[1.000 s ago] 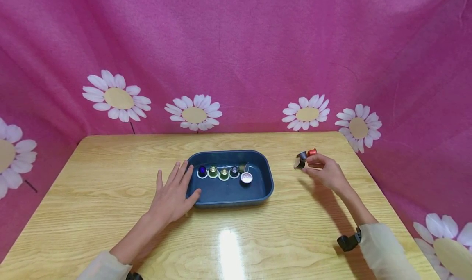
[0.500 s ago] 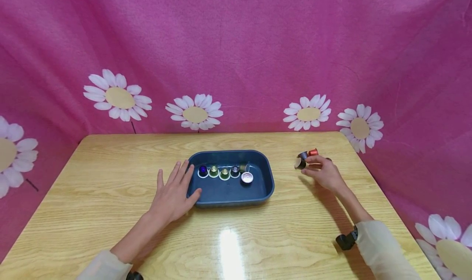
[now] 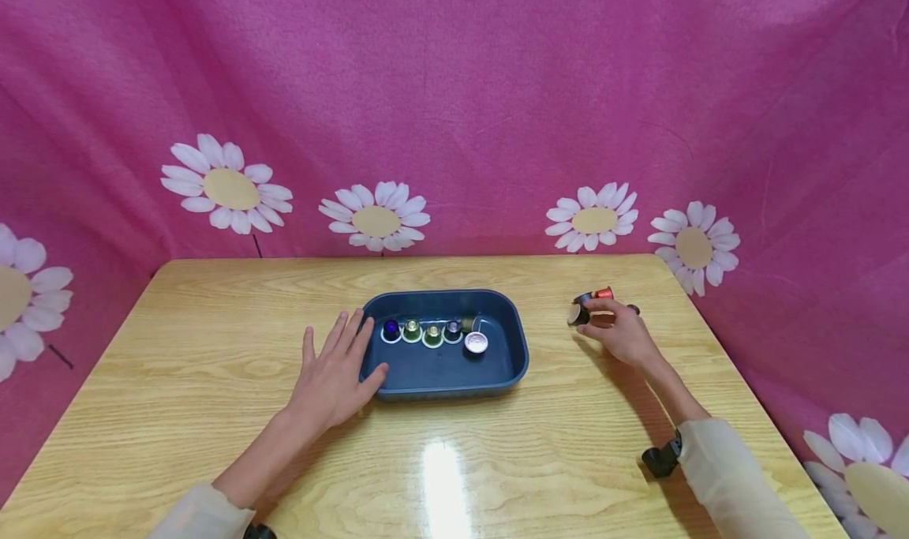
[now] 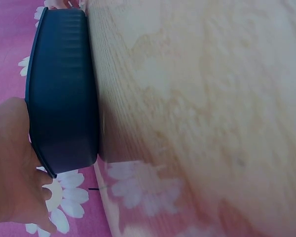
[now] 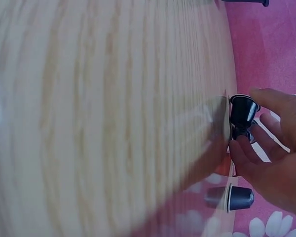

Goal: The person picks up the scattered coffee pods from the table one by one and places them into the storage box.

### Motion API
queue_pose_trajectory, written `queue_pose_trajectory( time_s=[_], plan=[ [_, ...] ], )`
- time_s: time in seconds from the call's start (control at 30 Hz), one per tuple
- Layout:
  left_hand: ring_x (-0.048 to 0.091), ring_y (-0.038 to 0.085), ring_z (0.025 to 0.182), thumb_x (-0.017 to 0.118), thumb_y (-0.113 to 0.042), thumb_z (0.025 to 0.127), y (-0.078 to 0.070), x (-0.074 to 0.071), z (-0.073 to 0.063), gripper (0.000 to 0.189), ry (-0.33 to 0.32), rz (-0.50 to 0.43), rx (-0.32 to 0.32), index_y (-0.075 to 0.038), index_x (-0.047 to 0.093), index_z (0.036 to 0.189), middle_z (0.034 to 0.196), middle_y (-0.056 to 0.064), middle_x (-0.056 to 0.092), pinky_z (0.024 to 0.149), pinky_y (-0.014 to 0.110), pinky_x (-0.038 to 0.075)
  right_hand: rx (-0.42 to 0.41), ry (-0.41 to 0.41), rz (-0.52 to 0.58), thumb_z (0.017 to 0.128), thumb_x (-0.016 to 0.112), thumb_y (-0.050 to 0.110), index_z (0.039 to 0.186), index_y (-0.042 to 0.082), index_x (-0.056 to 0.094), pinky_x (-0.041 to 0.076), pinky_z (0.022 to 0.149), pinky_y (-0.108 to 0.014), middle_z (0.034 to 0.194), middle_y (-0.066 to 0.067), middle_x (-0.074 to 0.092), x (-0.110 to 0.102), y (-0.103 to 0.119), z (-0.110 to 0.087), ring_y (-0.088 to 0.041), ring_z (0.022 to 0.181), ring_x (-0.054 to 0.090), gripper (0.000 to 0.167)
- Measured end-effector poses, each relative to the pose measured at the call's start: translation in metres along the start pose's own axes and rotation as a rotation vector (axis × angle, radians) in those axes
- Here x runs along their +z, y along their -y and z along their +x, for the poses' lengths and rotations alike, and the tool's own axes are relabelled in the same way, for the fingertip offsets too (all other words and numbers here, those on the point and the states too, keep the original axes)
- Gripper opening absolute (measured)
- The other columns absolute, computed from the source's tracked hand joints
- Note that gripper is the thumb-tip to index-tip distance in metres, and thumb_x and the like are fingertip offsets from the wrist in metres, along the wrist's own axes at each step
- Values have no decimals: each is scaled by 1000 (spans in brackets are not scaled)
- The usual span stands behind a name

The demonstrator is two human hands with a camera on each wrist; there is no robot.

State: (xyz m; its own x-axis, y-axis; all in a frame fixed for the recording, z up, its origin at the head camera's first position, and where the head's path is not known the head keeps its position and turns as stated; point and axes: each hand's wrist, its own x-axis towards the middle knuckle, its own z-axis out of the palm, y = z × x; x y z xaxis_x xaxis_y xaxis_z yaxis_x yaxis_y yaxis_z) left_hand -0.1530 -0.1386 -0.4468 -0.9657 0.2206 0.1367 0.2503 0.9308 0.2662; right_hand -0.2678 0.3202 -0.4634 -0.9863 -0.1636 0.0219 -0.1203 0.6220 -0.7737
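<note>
My left hand [image 3: 332, 377] lies over the left end of a dark blue tray [image 3: 447, 391], fingers spread and fairly straight. In the left wrist view that hand [image 4: 12, 163] touches the end of the tray [image 4: 64, 94]. Over on the right, my right hand [image 3: 625, 334] pinches a black coffee capsule [image 3: 578, 315] lying on its side, its pale lid facing left. The right wrist view has the black capsule [image 5: 243, 111] between thumb and fingers. Just behind it sit a dark blue-grey capsule [image 3: 583, 297] and a red capsule [image 3: 604, 293]. Another dark capsule [image 5: 240, 198] lies beyond the hand.
Inside the tray are a blue capsule [image 3: 390, 331], two green capsules [image 3: 412, 331], a purple-grey capsule [image 3: 452, 331], a tipped olive capsule [image 3: 467, 323] and one with its pale lid showing [image 3: 476, 343]. A pink flowered cloth [image 3: 469, 129] hangs behind the wooden table [image 3: 284, 286].
My right hand has shifted slightly left, its fingers now farther round the black capsule, and the dark capsule behind the hand has come into view. The left hand and tray stay put.
</note>
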Motion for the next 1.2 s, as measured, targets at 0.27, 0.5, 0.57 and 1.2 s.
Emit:
queue_pose_trajectory(
  time_s=[0.27, 0.5, 0.57, 1.2],
  plan=[
    [15, 37, 149, 55, -48, 97, 1, 1, -1, 77, -1, -9, 4, -2, 32, 155, 162, 18, 22, 111, 69, 0, -20, 8, 15, 90, 74, 4, 131, -10, 55, 54, 83, -26, 129, -34, 56, 5, 1, 4, -47, 114, 61, 47],
    [15, 37, 149, 55, -48, 97, 1, 0, 0, 77, -6, 0, 7, -2, 33, 155, 162, 18, 23, 111, 70, 1, -38, 6, -20, 90, 74, 5, 133, -8, 56, 54, 86, -38, 130, -31, 56, 6, 5, 7, -46, 113, 61, 48],
    [15, 37, 149, 55, -48, 97, 1, 0, 0, 77, -9, 1, 9, -2, 33, 155, 162, 18, 23, 111, 70, 1, -44, 3, -31, 90, 74, 5, 132, -7, 57, 54, 85, -38, 128, -31, 57, 6, 6, 8, -45, 112, 62, 47],
    [17, 37, 149, 56, -45, 97, 0, 0, -1, 75, -27, -7, 11, -2, 34, 154, 162, 18, 24, 111, 70, 3, -28, 16, -146, 90, 73, 5, 128, -4, 61, 54, 85, -47, 126, -30, 59, 9, 5, 11, -44, 109, 63, 42]
  ],
)
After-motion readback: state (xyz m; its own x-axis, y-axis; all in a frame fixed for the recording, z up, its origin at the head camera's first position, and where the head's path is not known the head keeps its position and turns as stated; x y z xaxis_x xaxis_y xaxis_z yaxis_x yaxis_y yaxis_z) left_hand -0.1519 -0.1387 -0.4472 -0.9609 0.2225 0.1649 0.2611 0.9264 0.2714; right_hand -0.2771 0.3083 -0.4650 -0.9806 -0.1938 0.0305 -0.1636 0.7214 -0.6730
